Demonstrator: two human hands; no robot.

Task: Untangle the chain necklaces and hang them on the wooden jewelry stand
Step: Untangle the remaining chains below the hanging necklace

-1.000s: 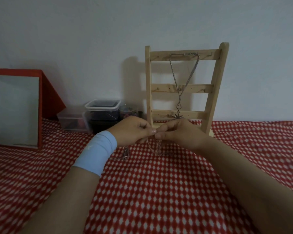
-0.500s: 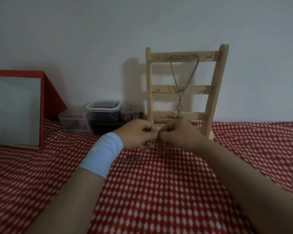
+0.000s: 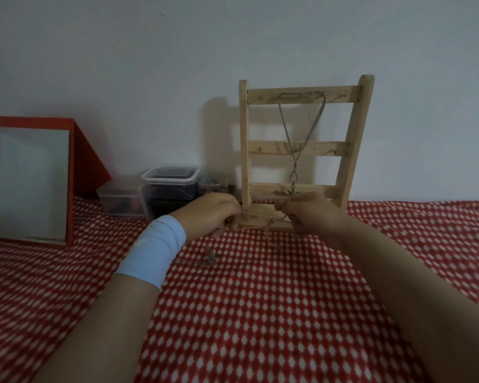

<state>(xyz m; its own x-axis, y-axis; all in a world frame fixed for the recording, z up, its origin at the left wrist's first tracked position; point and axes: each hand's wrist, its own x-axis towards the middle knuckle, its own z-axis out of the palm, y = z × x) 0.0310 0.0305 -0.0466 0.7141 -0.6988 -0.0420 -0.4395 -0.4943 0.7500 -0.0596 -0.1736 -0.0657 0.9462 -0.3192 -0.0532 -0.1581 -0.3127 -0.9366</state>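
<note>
Now the chain point(image 3: 256, 216) stretches left to right at mid-frame, pinched at either end by the left hand point(image 3: 210, 214) and the right hand point(image 3: 309, 214), which were touching half a second ago and are now apart. Its loose end trails down-left onto the red checked cloth point(image 3: 260, 299). Just behind stands the wooden jewelry stand point(image 3: 351, 150), with another necklace point(image 3: 284, 125) hanging from its top rail.

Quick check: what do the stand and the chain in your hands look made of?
The stand looks like pale, bare wood: matte, with visible grain and darker marks. The chain is probably silvery metal, judging by its fine, faintly glinting links, but it is too blurred to be sure.
</note>
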